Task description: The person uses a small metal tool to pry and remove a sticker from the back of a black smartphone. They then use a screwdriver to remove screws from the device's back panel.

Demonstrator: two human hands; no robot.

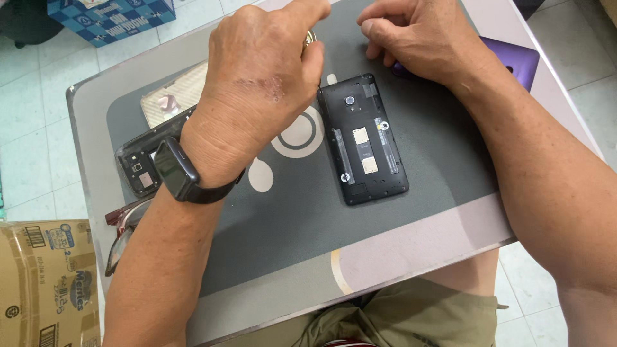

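Grip of the left hand (260, 71) pinches something small and metallic I cannot identify, while the right hand (418, 35) curls loosely on the bench's far edge, empty as far as shows, both just beyond the opened black phone (363, 138) lying back-up mid-bench for access.

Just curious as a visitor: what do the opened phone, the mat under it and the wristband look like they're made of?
Phone: seemingly matte black plastic, back cover off, with small metal card slots glinting. Mat: dull grey, faintly textured, probably rubber or foam. Wristband on the left hand: smooth black, likely silicone, though I can't be sure.
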